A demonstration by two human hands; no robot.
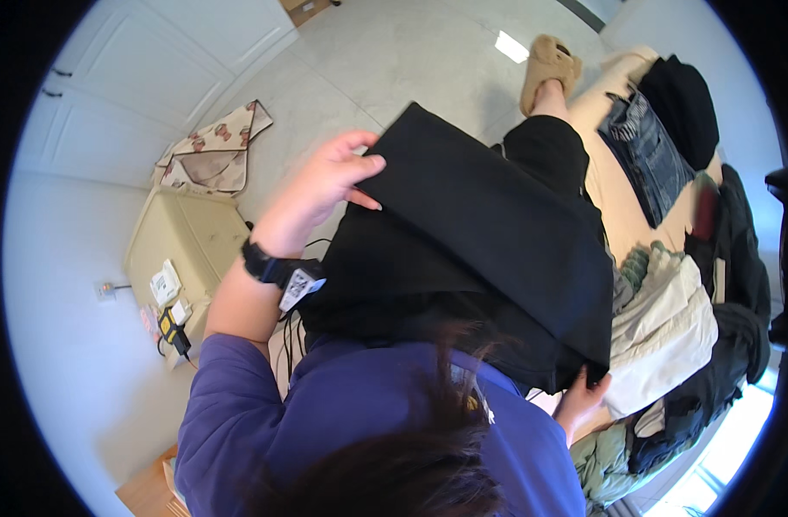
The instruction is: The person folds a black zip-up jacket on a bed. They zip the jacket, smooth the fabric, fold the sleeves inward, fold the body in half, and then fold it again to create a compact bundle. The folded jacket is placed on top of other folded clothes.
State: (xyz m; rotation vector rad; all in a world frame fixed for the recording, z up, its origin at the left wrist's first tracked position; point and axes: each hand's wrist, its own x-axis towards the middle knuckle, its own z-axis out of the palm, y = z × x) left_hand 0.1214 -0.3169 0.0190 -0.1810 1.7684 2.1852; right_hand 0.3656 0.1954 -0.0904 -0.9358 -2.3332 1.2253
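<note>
A black garment (489, 220) lies across my lap, folded over so that a straight-edged flap runs from upper left to lower right. Its exact kind does not show. At its upper left corner, my left hand (338, 172) pinches the edge between thumb and fingers. A black wristband (265, 263) with a white tag is on that forearm. Down at the lower right corner, my right hand (582, 399) grips the cloth, its fingers partly hidden by the fabric. The garment is stretched between both hands.
On the right, a light-covered surface bears folded jeans (648, 159), a black piece of clothing (680, 108), cream cloth (665, 332) and dark clothes (738, 345). To the left stand a beige cabinet (187, 228) with a yellow-black device (172, 327) and a patterned cloth (213, 155).
</note>
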